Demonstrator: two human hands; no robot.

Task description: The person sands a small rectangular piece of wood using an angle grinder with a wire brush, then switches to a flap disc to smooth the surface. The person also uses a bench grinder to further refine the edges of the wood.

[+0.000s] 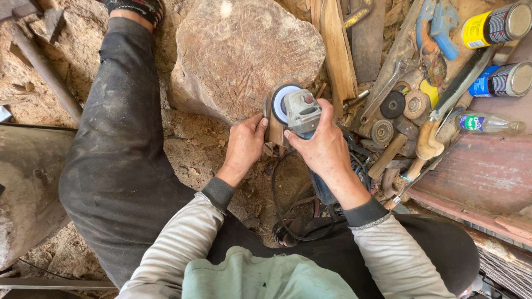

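My right hand point(324, 148) grips a grey angle grinder point(300, 111) whose white-and-blue disc point(281, 102) faces left. Its black cord point(285, 210) loops down between my knees. My left hand point(244, 146) holds a small flat piece of wood point(275, 130) upright against the disc's edge. Both hands work just in front of a big, scarred wooden block point(244, 55) standing on the sawdust-covered ground. My legs in dark trousers point(119, 160) are spread to either side.
Right of the grinder lie spare discs point(392, 104), a wrench point(382, 94), a wooden-handled tool point(428, 145), planks point(337, 50), two spray cans point(496, 25), a plastic bottle point(487, 123) and a blue tool point(438, 25). A hammer point(39, 61) lies at top left.
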